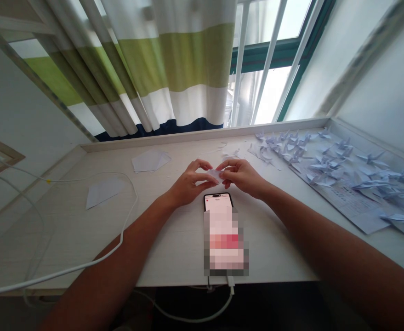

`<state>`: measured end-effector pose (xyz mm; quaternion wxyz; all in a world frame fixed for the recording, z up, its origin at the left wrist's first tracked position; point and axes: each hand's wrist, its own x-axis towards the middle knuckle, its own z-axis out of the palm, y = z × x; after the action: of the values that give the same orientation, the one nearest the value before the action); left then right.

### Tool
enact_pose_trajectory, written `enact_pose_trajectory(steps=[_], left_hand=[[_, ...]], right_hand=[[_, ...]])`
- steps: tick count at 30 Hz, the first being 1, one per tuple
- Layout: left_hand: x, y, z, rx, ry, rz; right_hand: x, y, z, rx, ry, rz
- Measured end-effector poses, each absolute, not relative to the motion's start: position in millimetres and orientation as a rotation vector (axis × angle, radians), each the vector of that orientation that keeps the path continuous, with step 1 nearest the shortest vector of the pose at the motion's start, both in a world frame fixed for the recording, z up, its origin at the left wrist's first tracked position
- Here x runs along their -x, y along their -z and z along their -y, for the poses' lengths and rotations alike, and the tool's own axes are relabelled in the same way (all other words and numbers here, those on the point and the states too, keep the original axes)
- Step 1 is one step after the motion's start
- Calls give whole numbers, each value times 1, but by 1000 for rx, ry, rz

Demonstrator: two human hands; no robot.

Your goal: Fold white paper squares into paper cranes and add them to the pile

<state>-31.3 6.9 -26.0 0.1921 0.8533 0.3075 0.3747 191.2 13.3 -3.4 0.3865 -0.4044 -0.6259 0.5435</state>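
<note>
Between my two hands, above the middle of the desk, is a small folded piece of white paper. My left hand pinches its left side with thumb and fingers. On the right side, my right hand grips it between thumb and forefinger. The finer folds are too small to make out, and fingertips cover part of the paper. Just below the hands lies a phone with a lit pink screen, partly blurred out, and a white cable plugged into its lower end.
Many folded paper cranes spread over the right side, some on a printed sheet. Paper scraps lie behind my hands. Loose white sheets rest at the left. A white cable loops across my left forearm. A raised ledge edges the back.
</note>
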Motion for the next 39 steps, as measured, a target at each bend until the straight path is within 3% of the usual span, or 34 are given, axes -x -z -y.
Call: enact_pose_trajectory(steps=[10, 22, 30, 39], left_hand=[[35, 24, -6, -2445, -847, -889], [37, 36, -14, -2486, -873, -973], [37, 32, -14, -2528, -923, -925], [42, 34, -17, -2476, -993, -959]], right_hand=[[-197, 11, -19, 1068, -1295, 1766], [-202, 28, -29, 1189, -567, 2120], [-207, 35, -36, 1154, -686, 2100], [-213, 15, -26, 975, -421, 2379]])
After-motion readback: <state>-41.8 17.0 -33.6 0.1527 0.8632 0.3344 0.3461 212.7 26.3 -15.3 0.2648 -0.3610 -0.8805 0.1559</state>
